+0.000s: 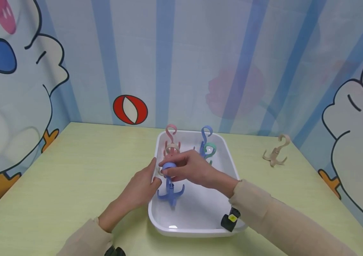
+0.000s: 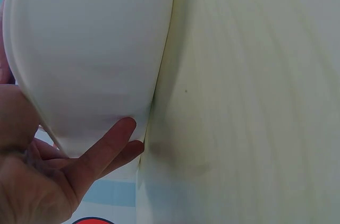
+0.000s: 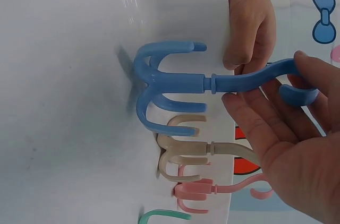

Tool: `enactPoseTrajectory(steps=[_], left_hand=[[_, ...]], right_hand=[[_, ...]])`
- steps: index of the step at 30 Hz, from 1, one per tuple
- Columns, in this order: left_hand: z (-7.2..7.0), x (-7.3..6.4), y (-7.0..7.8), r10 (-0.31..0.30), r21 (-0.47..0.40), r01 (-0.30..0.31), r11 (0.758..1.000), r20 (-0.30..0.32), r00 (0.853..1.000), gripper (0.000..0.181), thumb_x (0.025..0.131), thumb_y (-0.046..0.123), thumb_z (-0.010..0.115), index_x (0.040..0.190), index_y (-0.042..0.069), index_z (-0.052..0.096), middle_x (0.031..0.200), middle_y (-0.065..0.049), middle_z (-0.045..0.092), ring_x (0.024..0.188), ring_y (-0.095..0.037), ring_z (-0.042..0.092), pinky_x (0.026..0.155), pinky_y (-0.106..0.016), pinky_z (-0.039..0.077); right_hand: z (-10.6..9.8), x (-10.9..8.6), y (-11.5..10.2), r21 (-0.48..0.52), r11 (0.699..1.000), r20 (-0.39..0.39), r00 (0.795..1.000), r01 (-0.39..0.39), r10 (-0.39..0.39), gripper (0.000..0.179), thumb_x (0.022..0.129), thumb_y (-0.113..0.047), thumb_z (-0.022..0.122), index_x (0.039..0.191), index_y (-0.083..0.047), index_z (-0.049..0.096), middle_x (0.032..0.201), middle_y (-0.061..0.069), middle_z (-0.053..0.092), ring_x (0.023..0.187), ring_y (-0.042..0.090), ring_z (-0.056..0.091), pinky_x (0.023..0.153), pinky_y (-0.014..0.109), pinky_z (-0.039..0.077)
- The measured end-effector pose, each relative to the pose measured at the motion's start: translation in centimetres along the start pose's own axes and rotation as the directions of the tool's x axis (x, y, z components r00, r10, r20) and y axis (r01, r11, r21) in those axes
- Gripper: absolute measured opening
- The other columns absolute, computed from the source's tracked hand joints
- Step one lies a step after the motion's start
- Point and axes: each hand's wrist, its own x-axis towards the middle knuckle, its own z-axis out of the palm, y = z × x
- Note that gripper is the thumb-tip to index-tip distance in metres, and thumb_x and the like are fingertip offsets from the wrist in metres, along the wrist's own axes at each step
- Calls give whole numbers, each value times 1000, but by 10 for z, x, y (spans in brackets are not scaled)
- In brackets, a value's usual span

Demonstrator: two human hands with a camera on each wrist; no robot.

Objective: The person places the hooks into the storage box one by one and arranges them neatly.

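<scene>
My right hand (image 1: 189,167) pinches the curved top of a blue four-pronged hanging hook (image 3: 175,82). That hook stands upright, prongs down, over the left part of a white tray (image 1: 194,222). On the tray's left side my left hand (image 1: 140,186) grips the rim, thumb over the edge and fingers along the outer wall (image 2: 95,65). Just behind the held hook, a beige hook (image 3: 186,148) and a pink hook (image 1: 171,132) stand in a row by the left wall. Another blue hook (image 1: 204,135) and a green hook (image 1: 211,146) stand at the tray's back right.
A separate beige hook (image 1: 275,153) stands on the pale yellow table (image 1: 104,156), right of the tray. Behind the table hangs a striped blue curtain (image 1: 188,64) with cartoon figures. A black wrist device (image 1: 230,219) is strapped under the right sleeve, over the tray's front right corner.
</scene>
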Motion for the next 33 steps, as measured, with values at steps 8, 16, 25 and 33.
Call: enactPoseTrajectory(steps=[8,16,25,33], left_hand=[[1,1,0,-9,17,9,1000,-5,1000,74,100,12,53,165,-6,22,123,-22,66,92,-24,65,65,-30,56],[0,1,0,-14,25,14,1000,-3,1000,75,99,12,53,165,-6,21,130,-24,66,91,-23,65,66,-30,54],[2,1,0,-12,16,13,1000,-7,1000,74,100,12,52,165,-5,23,134,-25,65,92,-24,66,65,-30,56],[1,0,1,22,17,-21,1000,-24,999,70,101,11,53,165,-1,28,132,-25,68,93,-24,69,68,-33,59]], right_hand=[[1,1,1,-1,1000,46,999,1,-1,36,97,-10,75,131,1,73,124,14,76,105,25,77,90,41,63],[-1,0,1,-10,1000,86,996,4,-3,36,96,-8,74,131,2,73,118,15,79,103,23,77,93,38,62],[-6,-2,-3,-117,993,77,997,2,7,44,95,-12,76,138,-5,70,117,9,80,101,14,75,96,34,61],[-21,-8,-10,-69,998,39,999,-4,7,48,96,-14,76,143,-9,66,130,12,76,120,25,73,101,41,59]])
